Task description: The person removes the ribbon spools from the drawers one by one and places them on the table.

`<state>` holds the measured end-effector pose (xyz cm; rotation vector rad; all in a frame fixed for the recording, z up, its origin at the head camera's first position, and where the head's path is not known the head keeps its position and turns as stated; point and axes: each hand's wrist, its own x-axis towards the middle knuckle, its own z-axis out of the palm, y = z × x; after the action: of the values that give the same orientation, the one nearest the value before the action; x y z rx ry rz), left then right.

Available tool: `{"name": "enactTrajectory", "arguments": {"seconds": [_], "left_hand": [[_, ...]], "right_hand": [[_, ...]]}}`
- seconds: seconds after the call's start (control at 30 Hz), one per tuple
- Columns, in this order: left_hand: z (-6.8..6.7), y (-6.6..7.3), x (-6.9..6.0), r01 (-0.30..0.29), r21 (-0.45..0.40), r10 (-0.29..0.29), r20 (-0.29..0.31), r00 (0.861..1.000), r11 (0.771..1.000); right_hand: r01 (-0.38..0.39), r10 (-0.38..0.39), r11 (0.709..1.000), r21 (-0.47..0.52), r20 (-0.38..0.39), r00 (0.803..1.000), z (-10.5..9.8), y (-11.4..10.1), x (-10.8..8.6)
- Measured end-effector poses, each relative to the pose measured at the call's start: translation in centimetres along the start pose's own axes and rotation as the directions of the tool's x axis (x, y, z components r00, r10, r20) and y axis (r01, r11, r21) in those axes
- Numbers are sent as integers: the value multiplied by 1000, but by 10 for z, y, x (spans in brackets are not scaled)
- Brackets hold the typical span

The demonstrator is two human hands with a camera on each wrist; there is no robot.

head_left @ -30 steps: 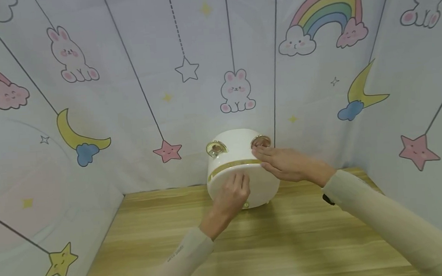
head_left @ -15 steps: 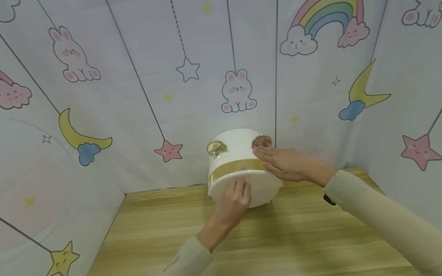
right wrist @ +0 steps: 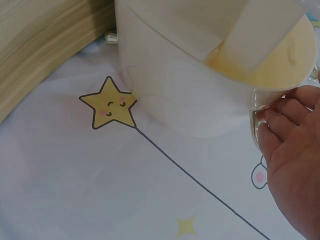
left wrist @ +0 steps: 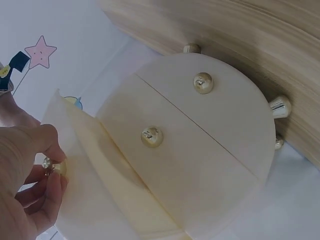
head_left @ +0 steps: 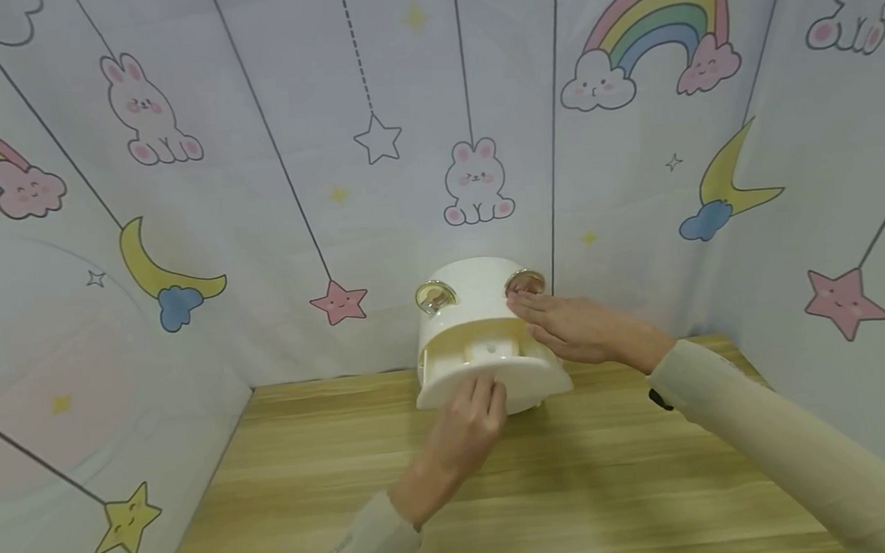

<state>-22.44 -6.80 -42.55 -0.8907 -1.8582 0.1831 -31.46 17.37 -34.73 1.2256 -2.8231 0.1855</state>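
Observation:
A white rounded drawer box (head_left: 468, 279) with two gold ear-shaped ornaments on top stands against the back wall. Its top drawer (head_left: 538, 378) is pulled partway out, showing a pale yellow inside. My left hand (head_left: 461, 426) pinches that drawer's gold knob (left wrist: 62, 167) between thumb and fingers, as the left wrist view shows. Two lower drawers, each with a gold knob (left wrist: 152, 136), are closed. With fingers extended, my right hand (head_left: 576, 328) rests on the box's upper right, beside the right gold ear (head_left: 525, 282). The drawer's full inside is hidden in the head view.
The box stands on short gold feet (left wrist: 281, 107) on a wood-grain tabletop (head_left: 309, 459). White cloth walls (head_left: 401, 61) printed with bunnies, stars and rainbows close in the back and both sides.
My left hand has drawn the top drawer outward toward me, so the opening has widened and the inside shows. My right hand has stayed on the box.

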Motion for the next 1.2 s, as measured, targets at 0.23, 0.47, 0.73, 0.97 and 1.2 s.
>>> {"name": "enactTrajectory", "arguments": {"seconds": [0.23,0.47,0.73,0.97,1.2], "left_hand": [[-8,5,-4,-10,27,10,-14,1000,1000],[-13,10,-8,-15,-13,14,-67,998,1000],[-19,17,-13,6,-40,-7,-37,999,999],[-24,21,-17,-20,17,20,-27,999,1000],[-26,23,-18,-39,9,39,-72,997,999]], "right_hand": [[-14,14,1000,9,13,1000,0,-1,-1],[-20,20,999,28,12,1000,1,0,-2],[-31,31,999,43,10,999,0,0,-1],[-15,15,999,35,-1,1000,0,-1,-1],[-20,20,999,50,2,1000,-1,-2,-2]]}}
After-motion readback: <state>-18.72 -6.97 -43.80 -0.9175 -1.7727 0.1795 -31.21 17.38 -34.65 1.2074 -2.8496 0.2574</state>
